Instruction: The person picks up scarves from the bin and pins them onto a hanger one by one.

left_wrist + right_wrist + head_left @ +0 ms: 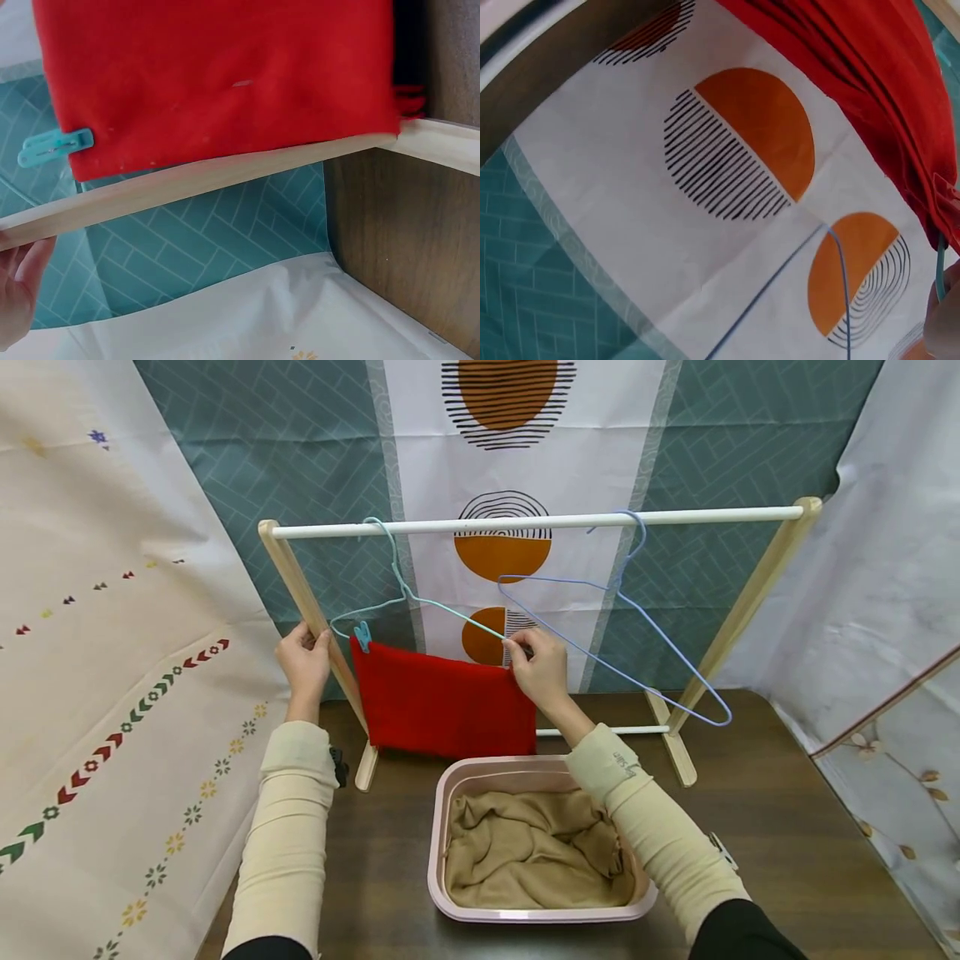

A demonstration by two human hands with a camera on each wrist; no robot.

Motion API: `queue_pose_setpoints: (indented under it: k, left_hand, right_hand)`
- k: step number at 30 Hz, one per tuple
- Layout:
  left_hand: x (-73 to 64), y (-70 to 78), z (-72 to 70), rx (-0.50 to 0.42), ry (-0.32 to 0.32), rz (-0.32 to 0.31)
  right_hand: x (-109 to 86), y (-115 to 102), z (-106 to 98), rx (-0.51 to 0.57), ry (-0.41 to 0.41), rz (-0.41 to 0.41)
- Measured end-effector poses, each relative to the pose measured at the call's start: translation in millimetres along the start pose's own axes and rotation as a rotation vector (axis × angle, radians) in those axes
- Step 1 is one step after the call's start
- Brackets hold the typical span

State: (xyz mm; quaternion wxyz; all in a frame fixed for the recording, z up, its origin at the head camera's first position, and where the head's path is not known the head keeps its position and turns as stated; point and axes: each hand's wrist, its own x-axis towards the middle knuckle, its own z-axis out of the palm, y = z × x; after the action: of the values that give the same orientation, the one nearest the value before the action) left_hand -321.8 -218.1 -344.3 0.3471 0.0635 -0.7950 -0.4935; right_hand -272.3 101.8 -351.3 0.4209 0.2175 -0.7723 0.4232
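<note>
A red cloth [450, 702] hangs from a mint-green hanger [450, 608] hooked over the white rail. At its upper left corner, a teal clothespin [363, 636] clips it to the hanger. With my right hand [542, 670] I pinch the cloth's upper right corner together with the hanger's end. In the right wrist view, the cloth [900, 97] bunches near the right hand [943, 319], which is partly cut off. My left hand [303, 664] grips the rack's left wooden post [300, 585]; some of its fingers are hidden behind the post [187, 176] in the left wrist view.
A blue hanger [660, 643] hangs bare on the white rail [585, 521]. In front of the rack, a pink basin [540, 914] holds crumpled tan cloth [532, 852] on the brown table [780, 843]. Patterned curtains stand behind and on both sides.
</note>
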Motion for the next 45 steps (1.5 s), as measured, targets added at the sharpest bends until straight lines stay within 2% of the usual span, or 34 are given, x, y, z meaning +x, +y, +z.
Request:
queue_pose_setpoints:
  k: [7, 17, 25, 33, 41, 45]
  left_hand:
    - [1.5, 2.9, 0.3, -0.013, -0.001, 0.005]
    - [0.9, 0.9, 0.0, -0.036, -0.005, -0.002]
    - [-0.6, 0.5, -0.4, -0.028, 0.005, 0.005]
    - [-2.5, 0.8, 0.2, -0.023, -0.001, -0.011]
    - [-2.7, -0.3, 0.3, -0.021, -0.012, -0.009]
    - [-2.4, -1.1, 0.3, 0.002, -0.003, -0.004]
  right_hand:
    - [-3.8, -2, 2, 0.010, -0.033, 0.009]
    - [-14.0, -13, -8, 0.008, -0.129, 0.050]
    - [-24.3, -18, -17, 0.002, -0.145, 0.046]
    - [-33.5, -20, -33, 0.018, -0.176, 0.098]
    - [-42.6, -20, -54, 0.006, -0.171, 0.078]
    - [-49.5, -23, -67, 0.012, -0.190, 0.107]
